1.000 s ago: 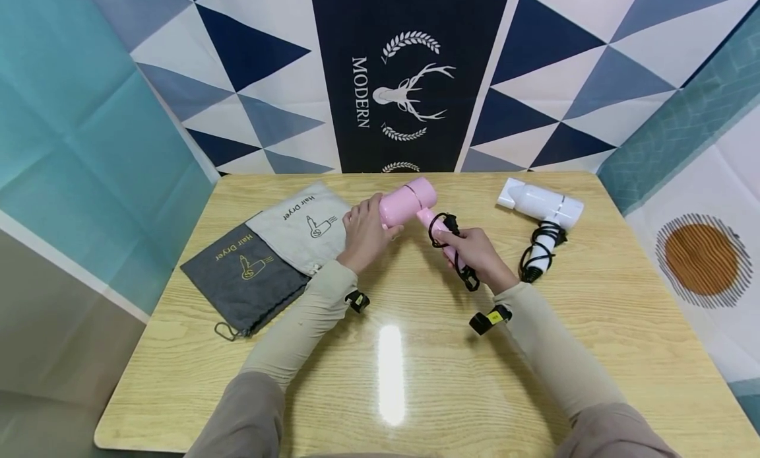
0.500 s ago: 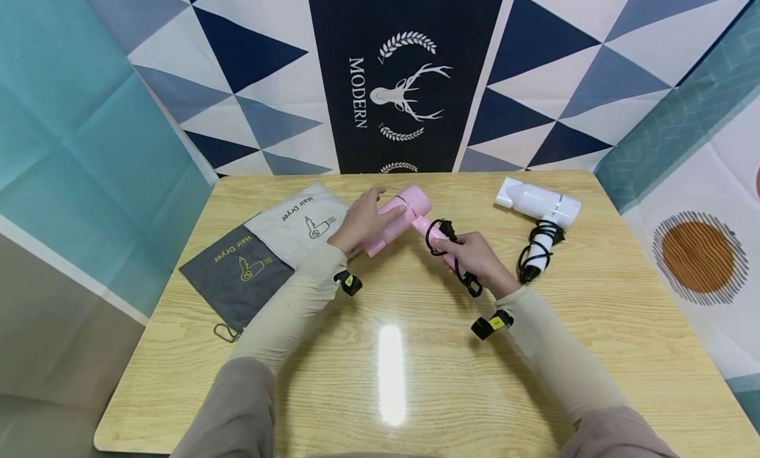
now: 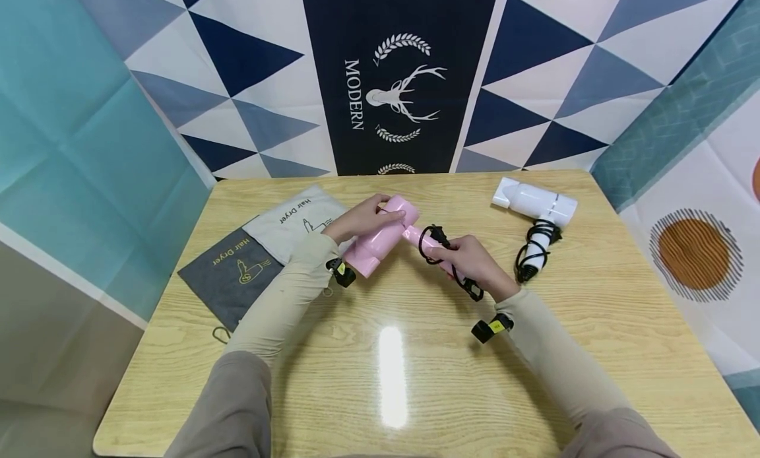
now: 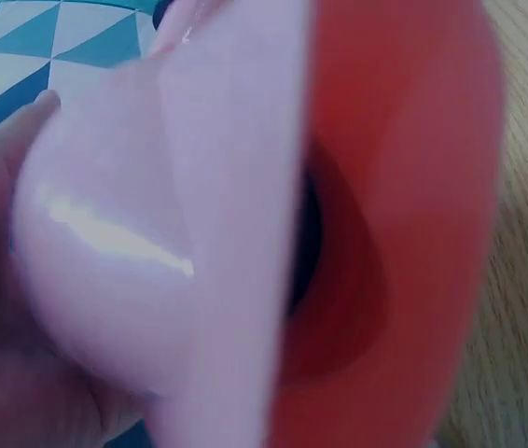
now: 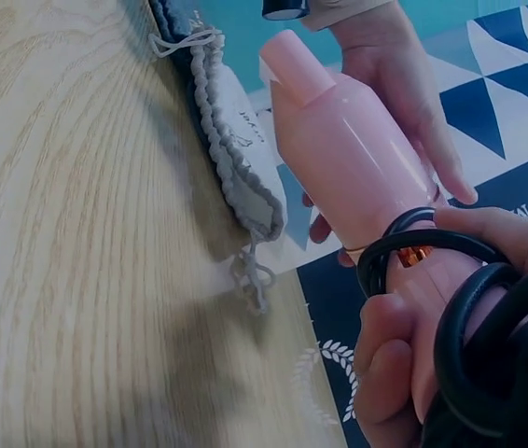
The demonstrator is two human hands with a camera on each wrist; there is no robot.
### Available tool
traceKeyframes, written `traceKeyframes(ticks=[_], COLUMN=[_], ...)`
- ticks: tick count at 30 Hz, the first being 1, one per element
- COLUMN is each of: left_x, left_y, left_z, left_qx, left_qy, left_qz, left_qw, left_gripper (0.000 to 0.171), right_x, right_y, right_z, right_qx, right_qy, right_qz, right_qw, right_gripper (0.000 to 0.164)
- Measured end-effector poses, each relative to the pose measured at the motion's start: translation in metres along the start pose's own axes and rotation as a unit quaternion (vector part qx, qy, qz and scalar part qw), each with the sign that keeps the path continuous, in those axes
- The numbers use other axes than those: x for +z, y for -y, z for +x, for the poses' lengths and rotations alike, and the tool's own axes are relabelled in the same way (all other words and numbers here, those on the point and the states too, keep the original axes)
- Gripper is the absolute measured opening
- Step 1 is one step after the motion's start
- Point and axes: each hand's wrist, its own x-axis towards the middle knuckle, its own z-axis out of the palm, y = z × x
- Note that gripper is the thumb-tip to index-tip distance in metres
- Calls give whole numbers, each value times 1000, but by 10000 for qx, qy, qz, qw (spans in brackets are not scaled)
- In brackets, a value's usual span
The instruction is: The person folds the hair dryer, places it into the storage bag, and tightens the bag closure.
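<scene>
A pink hair dryer [image 3: 388, 237] is held between both hands toward the back middle of the table. My left hand [image 3: 361, 220] grips its barrel, thumb across the top and fingers on the far side. Its nozzle points to the near left; the left wrist view looks into the reddish nozzle opening [image 4: 413, 224]. My right hand [image 3: 475, 263] holds the handle, round which a black cord [image 5: 469, 322] is looped. In the right wrist view the left hand [image 5: 385, 79] shows behind the barrel, its fingertips partly hidden by it.
A white hair dryer [image 3: 537, 200] with its cord wound round the handle lies at the back right. On the left lie a dark grey drawstring bag [image 3: 220, 273] and a light grey bag [image 3: 276, 224] overlapping it. A patterned cloth wall [image 3: 255, 55] stands behind the table [image 3: 475, 392].
My left hand has moved left and nearer, swinging the nozzle end of the pink hair dryer toward me. Its thumb now lies over the barrel. The right hand has kept the handle almost in place.
</scene>
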Motion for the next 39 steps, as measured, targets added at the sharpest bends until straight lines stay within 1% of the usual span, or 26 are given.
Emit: traceKeyframes(ticks=[5, 11, 13, 20, 27, 34, 37, 39], left_x=[2, 10, 13, 20, 24, 28, 31, 35], left_y=[6, 7, 5, -3, -4, -4, -6, -8], left_z=[3, 0, -3, -8, -9, -12, -12, -11], left_qx=[96, -13, -73, -108, -138, -193, -299, -464], left_qy=[107, -52, -143, -621, -1023, -1239, -1536, -1757], left_qz=[-348, -636, -779, -1201, -1171, -1355, -1386, -1627], left_qw=[9993, 9980, 9968, 9908, 9877, 9828, 9779, 9698], left_gripper=[68, 75, 74, 74, 75, 72, 71, 71], right_x=[0, -2, -2, -3, 1, 6, 9, 12], right_y=[4, 7, 8, 12, 12, 8, 11, 14], right_z=[-2, -3, -3, -1, -2, 0, -1, -1], right_qx=[-56, -118, -144, -93, -130, -136, -131, -155], right_qy=[84, 123, 106, -173, -401, -542, -673, -862], right_qz=[-150, -485, -578, -405, -201, -138, -135, 19], right_qw=[9998, 9987, 9982, 9990, 9989, 9983, 9976, 9962], right_gripper=[53, 56, 57, 51, 49, 53, 54, 55])
